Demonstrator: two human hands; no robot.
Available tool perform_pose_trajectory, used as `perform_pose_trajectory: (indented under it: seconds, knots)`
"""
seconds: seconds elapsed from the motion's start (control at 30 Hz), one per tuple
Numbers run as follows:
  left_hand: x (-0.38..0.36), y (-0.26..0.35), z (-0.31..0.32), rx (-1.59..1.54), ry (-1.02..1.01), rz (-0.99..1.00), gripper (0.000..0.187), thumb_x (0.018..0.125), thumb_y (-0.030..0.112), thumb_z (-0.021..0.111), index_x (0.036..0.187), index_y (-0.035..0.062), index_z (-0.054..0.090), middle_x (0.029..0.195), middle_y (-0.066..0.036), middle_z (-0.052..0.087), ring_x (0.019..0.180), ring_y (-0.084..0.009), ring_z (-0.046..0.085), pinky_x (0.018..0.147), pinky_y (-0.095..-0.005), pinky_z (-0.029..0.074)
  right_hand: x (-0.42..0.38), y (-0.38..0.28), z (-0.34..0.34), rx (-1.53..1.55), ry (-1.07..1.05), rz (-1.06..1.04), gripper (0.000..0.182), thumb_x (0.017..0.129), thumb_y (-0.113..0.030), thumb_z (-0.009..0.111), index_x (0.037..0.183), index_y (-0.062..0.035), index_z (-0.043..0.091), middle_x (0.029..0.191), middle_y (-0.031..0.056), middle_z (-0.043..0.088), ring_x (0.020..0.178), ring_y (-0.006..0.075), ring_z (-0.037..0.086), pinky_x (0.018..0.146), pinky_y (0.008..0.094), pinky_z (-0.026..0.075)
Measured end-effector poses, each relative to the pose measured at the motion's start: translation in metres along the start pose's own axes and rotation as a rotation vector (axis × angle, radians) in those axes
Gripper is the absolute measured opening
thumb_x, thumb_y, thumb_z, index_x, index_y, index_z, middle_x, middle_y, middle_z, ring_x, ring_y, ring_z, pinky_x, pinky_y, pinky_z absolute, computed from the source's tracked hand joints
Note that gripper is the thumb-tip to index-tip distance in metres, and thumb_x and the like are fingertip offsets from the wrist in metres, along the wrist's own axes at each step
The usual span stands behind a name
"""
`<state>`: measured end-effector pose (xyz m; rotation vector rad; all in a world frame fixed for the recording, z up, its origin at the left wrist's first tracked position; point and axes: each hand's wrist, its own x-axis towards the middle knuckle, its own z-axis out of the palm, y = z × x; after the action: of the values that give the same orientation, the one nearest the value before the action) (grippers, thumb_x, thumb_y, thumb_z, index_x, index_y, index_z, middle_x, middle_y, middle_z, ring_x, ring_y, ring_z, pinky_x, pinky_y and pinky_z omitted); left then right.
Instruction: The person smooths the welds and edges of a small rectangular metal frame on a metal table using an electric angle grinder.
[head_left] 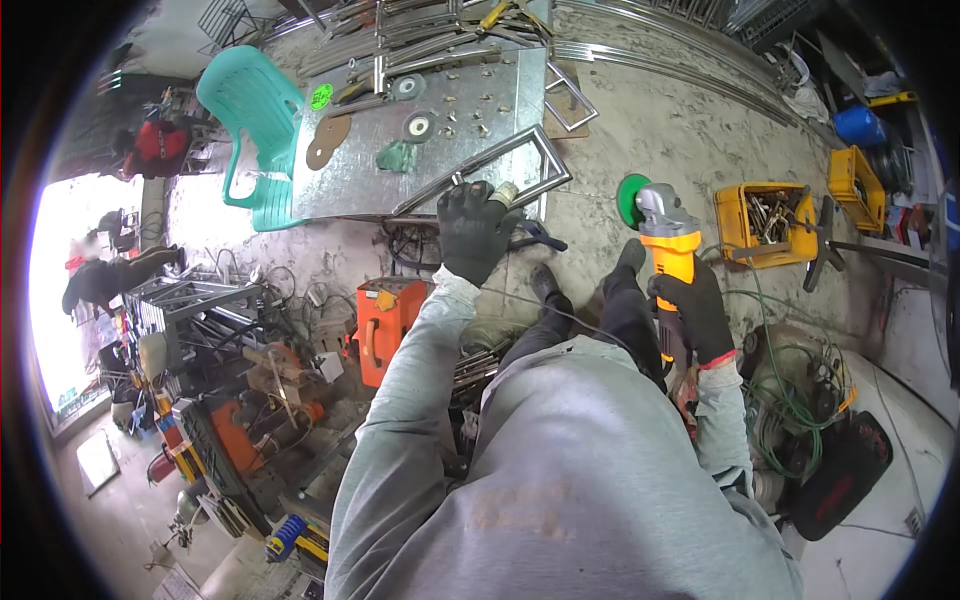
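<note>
My left hand (472,232), in a black glove, is at the near edge of the metal-topped table (350,190). Its fingers curl over the near bar of a shiny metal frame (553,160), which lies aslant on the tabletop and juts past its right corner. A pale, banded piece (503,195) shows at the thumb side of that hand. My right hand (697,305), also gloved, is wrapped round the handle of a yellow angle grinder (672,255). The tool's green disc (631,201) is held over the floor, right of the table and apart from the frame.
A turquoise plastic chair (265,130) stands against the table's left side. Yellow crates (735,225) sit at the right, near coiled green hose (800,400). An orange case (388,330) is below the table. Metal tubes (420,40) lie behind it; people (105,280) are at left.
</note>
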<state>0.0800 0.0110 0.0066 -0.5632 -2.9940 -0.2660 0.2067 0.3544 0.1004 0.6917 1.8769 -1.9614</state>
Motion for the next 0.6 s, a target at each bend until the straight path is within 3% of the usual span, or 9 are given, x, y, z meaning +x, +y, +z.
perform_pose_trajectory:
  seconds: [0.07,0.23,0.27,0.3,0.37,0.4,0.6]
  knots:
    - [0.006,0.003,0.001,-0.053,-0.018,0.031,0.044,0.099,0.05,0.072,0.133,0.0228,0.077,0.142,-0.016,0.067,0.133,-0.0376,0.06,0.115,-0.0587,0.04,0.006,0.002,0.005,-0.123,0.017,-0.064,0.037,0.09,-0.018,0.079,0.121,-0.0012,0.069,0.099,0.0055,0.074,0.083,0.0154,0.072,0.075,0.0325,0.058]
    - [0.047,-0.015,-0.011,0.024,0.288,-0.022,0.048,0.102,0.044,0.066,0.144,0.0215,0.071,0.152,-0.023,0.061,0.14,-0.0446,0.056,0.12,-0.0577,0.038,0.009,0.012,0.033,-0.374,-0.002,-0.169,0.044,0.087,-0.025,0.083,0.122,-0.0014,0.07,0.101,0.011,0.076,0.088,0.0225,0.074,0.082,0.0389,0.058]
    - [0.054,-0.019,-0.002,0.016,0.202,-0.124,0.054,0.102,0.038,0.063,0.153,0.0209,0.064,0.159,-0.027,0.056,0.149,-0.049,0.048,0.127,-0.0569,0.031,0.008,0.013,0.041,-0.345,-0.007,-0.102,0.049,0.083,-0.031,0.085,0.121,-0.0025,0.07,0.102,0.0156,0.077,0.09,0.0298,0.075,0.084,0.0421,0.059]
    - [0.057,-0.022,0.006,0.017,0.198,-0.119,0.054,0.102,0.038,0.063,0.153,0.0209,0.064,0.159,-0.027,0.056,0.149,-0.049,0.048,0.127,-0.0569,0.031,0.009,0.011,0.05,-0.339,-0.004,-0.098,0.049,0.083,-0.031,0.085,0.121,-0.0025,0.07,0.102,0.0156,0.077,0.09,0.0298,0.075,0.084,0.0421,0.059]
    - [0.063,-0.028,0.018,0.055,0.106,-0.097,0.058,0.102,0.035,0.062,0.159,0.0205,0.059,0.164,-0.027,0.052,0.156,-0.0495,0.041,0.131,-0.0561,0.025,0.01,0.008,0.065,-0.513,0.007,-0.099,0.053,0.082,-0.038,0.084,0.122,-0.0048,0.071,0.1,0.0185,0.077,0.093,0.0364,0.076,0.085,0.0475,0.059]
    - [0.065,-0.027,0.021,0.036,0.044,-0.154,0.058,0.102,0.028,0.06,0.159,0.0207,0.058,0.164,-0.025,0.052,0.157,-0.0456,0.041,0.132,-0.0548,0.024,0.012,0.013,0.071,-0.648,0.051,-0.136,0.058,0.083,-0.045,0.082,0.125,-0.0064,0.07,0.1,0.0224,0.077,0.096,0.0421,0.076,0.086,0.0527,0.058]
    - [0.062,-0.028,0.02,0.004,0.009,-0.174,0.061,0.097,0.016,0.059,0.158,0.0209,0.06,0.165,-0.017,0.054,0.159,-0.0378,0.042,0.132,-0.0522,0.025,0.032,-0.018,0.087,-0.59,0.01,-0.15,0.048,0.087,-0.041,0.078,0.119,-0.0061,0.067,0.099,0.0229,0.077,0.096,0.0463,0.075,0.086,0.0543,0.057]
